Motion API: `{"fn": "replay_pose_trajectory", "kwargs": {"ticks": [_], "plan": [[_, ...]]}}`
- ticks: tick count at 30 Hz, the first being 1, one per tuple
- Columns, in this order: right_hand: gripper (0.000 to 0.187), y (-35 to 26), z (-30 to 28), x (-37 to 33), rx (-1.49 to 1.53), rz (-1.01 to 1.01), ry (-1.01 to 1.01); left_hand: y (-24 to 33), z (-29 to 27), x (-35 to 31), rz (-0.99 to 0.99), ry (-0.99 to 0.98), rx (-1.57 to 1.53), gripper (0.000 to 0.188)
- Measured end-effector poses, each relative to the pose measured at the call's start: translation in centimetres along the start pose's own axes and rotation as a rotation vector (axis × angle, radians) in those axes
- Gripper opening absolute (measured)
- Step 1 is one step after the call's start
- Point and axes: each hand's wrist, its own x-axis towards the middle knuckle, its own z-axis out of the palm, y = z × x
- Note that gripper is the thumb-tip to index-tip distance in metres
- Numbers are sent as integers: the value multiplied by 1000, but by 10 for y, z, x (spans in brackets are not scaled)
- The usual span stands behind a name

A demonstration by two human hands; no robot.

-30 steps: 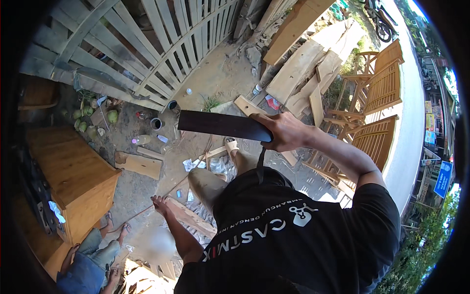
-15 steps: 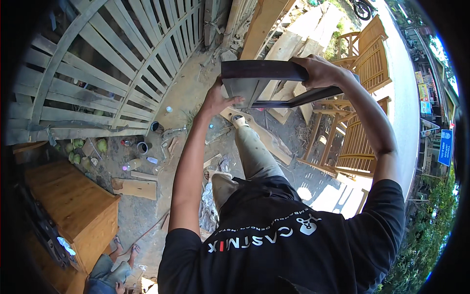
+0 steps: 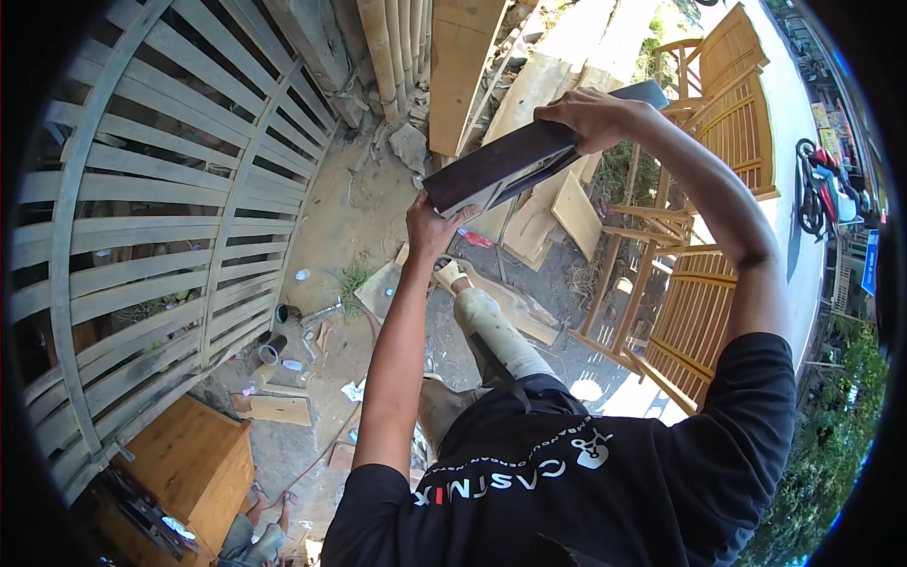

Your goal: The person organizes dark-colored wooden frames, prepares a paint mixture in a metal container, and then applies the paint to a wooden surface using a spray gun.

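Note:
Out in front of my body I hold up a dark brown wooden frame [image 3: 505, 163], tilted so that its right end is higher and farther away. My left hand [image 3: 435, 227] grips its near left end from below, with the thumb along the inner side. Over the upper edge, toward the right end, curl the fingers of my right hand [image 3: 600, 118]. The frame's thick dark side faces me. Most of its inside is hidden, apart from a strip of pale panel and a dark inner bar.
Boards [image 3: 505, 293] lie by my feet. Wooden slatted benches [image 3: 694, 302] stand at the right, beside a road with a motorcycle [image 3: 824, 189]. A slatted fence [image 3: 142, 236] runs along the left. A brown wooden cabinet [image 3: 189, 454] and a seated person [image 3: 253, 539] are at lower left.
The frame has tilted, its left end dropping nearer me and its right end rising, both hands still on it. My view has shifted, and a motorcycle now shows on the road at right.

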Motion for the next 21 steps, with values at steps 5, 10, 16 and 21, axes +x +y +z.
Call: {"fn": "replay_pose_trajectory", "kwargs": {"ticks": [5,10,16,21], "plan": [[52,67,-6,27,-60,-34,-27,2,48,46,-79,3,-77,66],[56,110,4,70,-88,24,-110,-17,75,72,-17,77,-30,53],[48,135,9,117,-160,-20,105,-31,74,100,-74,116,-95,57],[41,134,14,136,-182,-57,430,-43,50,116,-141,93,-71,63]]}}
